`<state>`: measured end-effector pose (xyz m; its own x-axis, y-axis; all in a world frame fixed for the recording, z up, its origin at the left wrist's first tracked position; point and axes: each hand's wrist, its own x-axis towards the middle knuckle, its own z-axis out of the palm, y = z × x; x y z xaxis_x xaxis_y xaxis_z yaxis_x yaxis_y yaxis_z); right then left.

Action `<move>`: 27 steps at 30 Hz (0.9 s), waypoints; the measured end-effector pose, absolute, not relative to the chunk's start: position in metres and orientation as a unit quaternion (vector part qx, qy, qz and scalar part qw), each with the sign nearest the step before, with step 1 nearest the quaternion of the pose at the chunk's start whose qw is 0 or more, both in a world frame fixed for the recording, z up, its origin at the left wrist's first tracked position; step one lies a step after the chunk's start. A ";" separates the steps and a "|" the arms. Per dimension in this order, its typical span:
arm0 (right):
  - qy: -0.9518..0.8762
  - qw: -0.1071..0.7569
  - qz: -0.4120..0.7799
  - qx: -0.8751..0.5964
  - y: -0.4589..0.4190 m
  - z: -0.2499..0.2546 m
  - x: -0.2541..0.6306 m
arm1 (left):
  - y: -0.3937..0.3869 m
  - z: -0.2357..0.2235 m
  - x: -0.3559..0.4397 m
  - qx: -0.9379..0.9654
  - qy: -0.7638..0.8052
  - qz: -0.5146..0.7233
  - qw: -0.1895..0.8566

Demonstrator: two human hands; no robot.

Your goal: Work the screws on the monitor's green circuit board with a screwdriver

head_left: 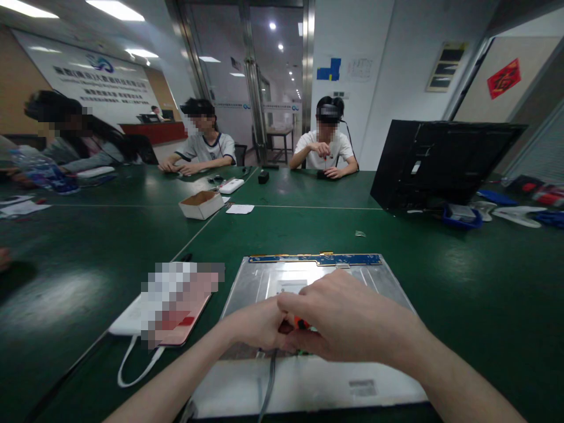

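Note:
A flat silver display panel (264,279) lies face down on the green table (462,294) in front of me, with a blue circuit strip (315,259) along its far edge. Both my hands meet over the panel's middle. My right hand (348,320) is closed around a small tool with an orange-red handle (302,322), apparently a screwdriver, its tip hidden. My left hand (258,323) is curled shut against it, pinching at the same spot; what it holds is hidden. A grey cable (267,385) runs from under my hands toward me.
A white power bank with a looped cord (127,320) and a phone lie left of the panel. A small cardboard box (201,204) and paper sit farther back. A black monitor shell (436,161) stands at the right. Three people sit at the far side.

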<state>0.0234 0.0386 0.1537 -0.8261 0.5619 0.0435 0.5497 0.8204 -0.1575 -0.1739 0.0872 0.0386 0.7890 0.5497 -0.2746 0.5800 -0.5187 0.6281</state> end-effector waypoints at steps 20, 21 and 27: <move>-0.953 0.051 0.076 -0.289 0.039 0.154 0.024 | 0.090 0.037 -0.173 0.868 0.298 -0.003 0.398; -0.954 0.053 0.074 -0.287 0.038 0.154 0.024 | 0.090 0.035 -0.174 0.867 0.300 -0.005 0.397; -0.958 0.050 0.075 -0.272 0.038 0.155 0.023 | 0.087 0.036 -0.174 0.871 0.304 0.027 0.385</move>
<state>0.0233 0.0376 0.1547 -0.8469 0.5289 0.0550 0.5138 0.8406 -0.1715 -0.1742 0.0874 0.0363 0.8141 0.5501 -0.1859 0.5080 -0.5197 0.6869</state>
